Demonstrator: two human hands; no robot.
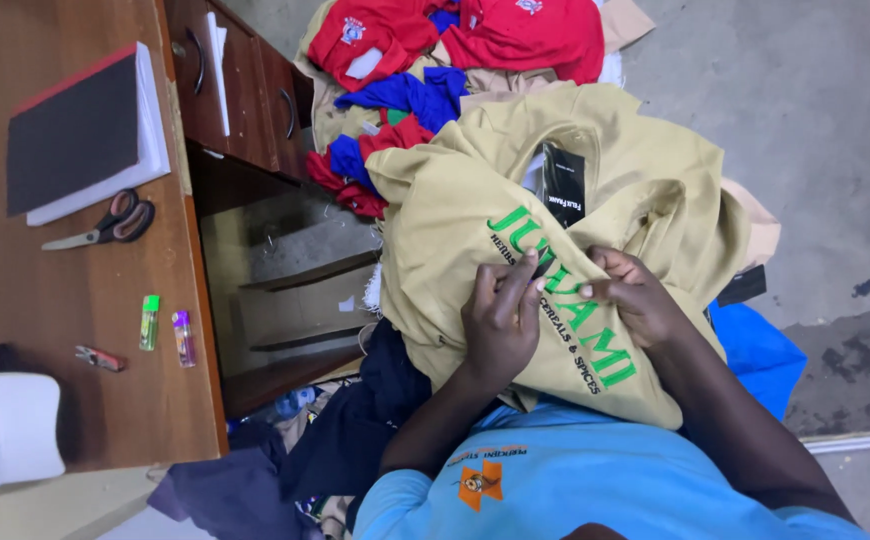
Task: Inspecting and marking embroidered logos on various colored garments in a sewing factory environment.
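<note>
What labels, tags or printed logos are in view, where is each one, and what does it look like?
Hang tag: at the tan shirt's collar, black rectangle, pale print.
Shirt print: green lettering across the tan shirt, under left hand and right hand.
Badge: small, pale, on a red garment, top.

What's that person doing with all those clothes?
A person in a light blue shirt has a tan shirt with green lettering on their lap. Both hands, left hand and right hand, pinch the cloth by the print. Red and blue clothes lie piled beyond. Scissors sit on the wooden desk.
</note>
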